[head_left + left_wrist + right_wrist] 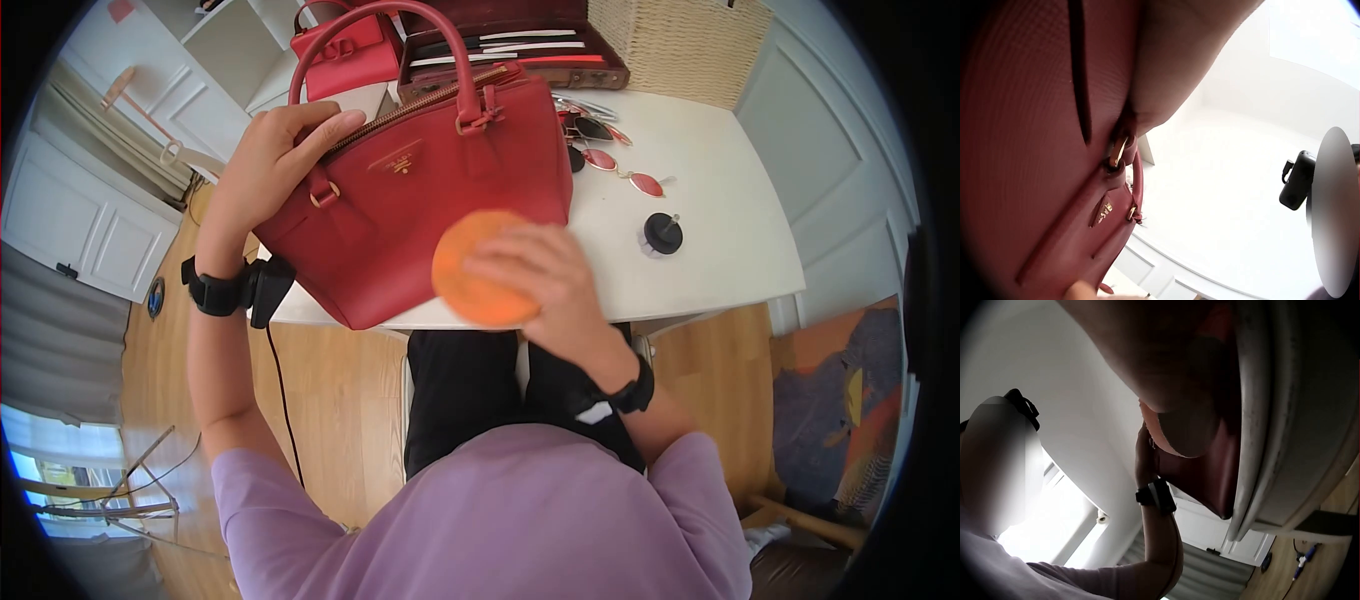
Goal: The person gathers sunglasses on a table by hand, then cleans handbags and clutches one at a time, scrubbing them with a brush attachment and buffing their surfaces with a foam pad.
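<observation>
A red leather handbag (385,225) leans at an angle on the white table, its handles up and its zip running along the top. At its upper left corner my left hand (265,165) grips the top edge, thumb lying by the zip. My right hand (550,285), blurred, holds a round orange sponge (460,245) over the lower front of the bag. The left wrist view shows the bag's side (1016,144) and a gold strap ring close up. In the right wrist view, the sponge's orange rim (1157,431) shows below the palm, near the bag.
On the white table (720,230), a black-capped small jar (662,234) and red-lensed sunglasses (646,184) lie to the right. Behind stand an open brown case (610,75), a smaller red bag (350,65) and a woven basket (680,50).
</observation>
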A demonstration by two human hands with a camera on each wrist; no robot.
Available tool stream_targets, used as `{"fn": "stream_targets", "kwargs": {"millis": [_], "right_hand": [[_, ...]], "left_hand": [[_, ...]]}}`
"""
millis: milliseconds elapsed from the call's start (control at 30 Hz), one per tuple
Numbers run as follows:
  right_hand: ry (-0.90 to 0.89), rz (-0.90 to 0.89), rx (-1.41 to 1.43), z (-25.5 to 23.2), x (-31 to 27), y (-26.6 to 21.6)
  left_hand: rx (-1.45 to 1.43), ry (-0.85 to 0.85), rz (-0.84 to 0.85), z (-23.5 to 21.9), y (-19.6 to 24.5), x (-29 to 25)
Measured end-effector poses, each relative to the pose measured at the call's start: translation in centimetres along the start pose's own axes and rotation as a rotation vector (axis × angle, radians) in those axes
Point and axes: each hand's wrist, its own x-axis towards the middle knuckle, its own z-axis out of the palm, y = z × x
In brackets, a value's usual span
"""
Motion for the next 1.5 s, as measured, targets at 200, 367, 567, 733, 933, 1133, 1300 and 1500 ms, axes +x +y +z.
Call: {"fn": "stream_targets", "kwargs": {"millis": [200,367,567,733,933,1133,1300,1500], "right_hand": [[-0.268,0.040,0.649,3.5,0.9,-4.4],[-0.153,0.157,0.561,5.1,2.7,-4.1],[0.138,0.553,0.200,-2.1,1.9,3.7],[0.344,0.586,0.135,-4.3,1.2,2.4],[-0.087,0.442,0.236,-0.1,0.8,1.6],[0.361,0.541,0.051,-5.3,0.4,2.7],[0.605,0.553,0.228,-7.2,-0.7,3.1],[0.677,0.489,0.372,-6.0,-0.3,2.7]], "left_hand": [[-0.101,0.001,0.011,0.2,0.4,-0.4],[0.000,-0.025,-0.037,-0.1,1.1,-0.7],[-0.075,-0.025,-0.057,0.1,1.4,-0.6],[-0.102,-0.006,0.059,0.2,1.0,-0.4],[0.166,-0.184,-0.011,-0.9,3.9,-0.7],[0.207,-0.042,-0.059,-0.1,4.1,-1.8],[0.089,0.073,-0.055,0.0,3.3,-4.0],[-0.061,0.323,-0.056,-1.7,-2.1,-10.0]]}}
